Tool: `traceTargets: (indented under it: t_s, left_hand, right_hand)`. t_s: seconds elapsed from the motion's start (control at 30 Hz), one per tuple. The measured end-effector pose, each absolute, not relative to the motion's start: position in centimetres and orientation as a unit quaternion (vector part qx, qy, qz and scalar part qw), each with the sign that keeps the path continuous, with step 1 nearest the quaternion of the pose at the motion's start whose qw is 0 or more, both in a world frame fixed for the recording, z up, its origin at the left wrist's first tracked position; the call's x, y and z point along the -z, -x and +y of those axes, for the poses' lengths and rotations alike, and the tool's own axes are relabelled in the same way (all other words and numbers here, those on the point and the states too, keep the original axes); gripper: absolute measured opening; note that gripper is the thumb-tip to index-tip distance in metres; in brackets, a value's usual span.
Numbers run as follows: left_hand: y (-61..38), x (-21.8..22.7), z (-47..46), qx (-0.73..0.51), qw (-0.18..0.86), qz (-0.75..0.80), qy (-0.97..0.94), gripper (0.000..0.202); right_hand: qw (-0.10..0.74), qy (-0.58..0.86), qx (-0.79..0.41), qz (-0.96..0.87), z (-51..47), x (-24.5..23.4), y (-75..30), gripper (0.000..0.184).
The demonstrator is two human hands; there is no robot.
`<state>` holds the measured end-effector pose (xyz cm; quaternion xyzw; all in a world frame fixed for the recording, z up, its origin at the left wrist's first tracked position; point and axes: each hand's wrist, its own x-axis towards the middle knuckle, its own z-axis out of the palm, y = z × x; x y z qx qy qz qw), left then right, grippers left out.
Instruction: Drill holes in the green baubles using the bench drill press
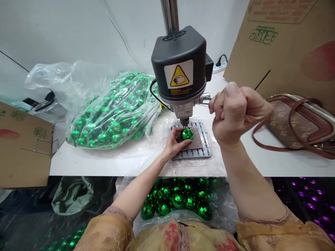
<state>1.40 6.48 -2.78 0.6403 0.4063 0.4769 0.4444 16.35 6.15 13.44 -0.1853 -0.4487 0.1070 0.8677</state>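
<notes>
My left hand (175, 143) grips a shiny green faceted ball (187, 134) between thumb and fingers. The ball rests on a flat brownish board (196, 142) over the slotted metal base (206, 150) of a small drill press (178, 62). Just above the ball is the chuck (184, 121); the bit reaches its top, and I cannot tell whether it has entered. Raised at the right of the machine, my right hand (231, 113) is closed in a fist around the feed lever (206, 98), most of which the fingers hide.
A clear plastic bag (112, 111) of green balls lies left on the white table (83, 164). More green balls (178, 199) sit in plastic below the table edge. Cardboard boxes (23, 150) flank both sides, with a brown-strapped handbag (295, 122) at right. Dark specks surround the base.
</notes>
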Motion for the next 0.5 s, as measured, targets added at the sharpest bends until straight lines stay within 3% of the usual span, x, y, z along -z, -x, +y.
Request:
traceTargets:
  t_s: [0.5]
  left_hand:
    - [-1.4, 3.0, 6.5, -0.48, 0.45, 0.396, -0.641, 0.057]
  right_hand:
    - [0.878, 0.14, -0.064, -0.454, 6.7, -11.5, -16.6, 0.059]
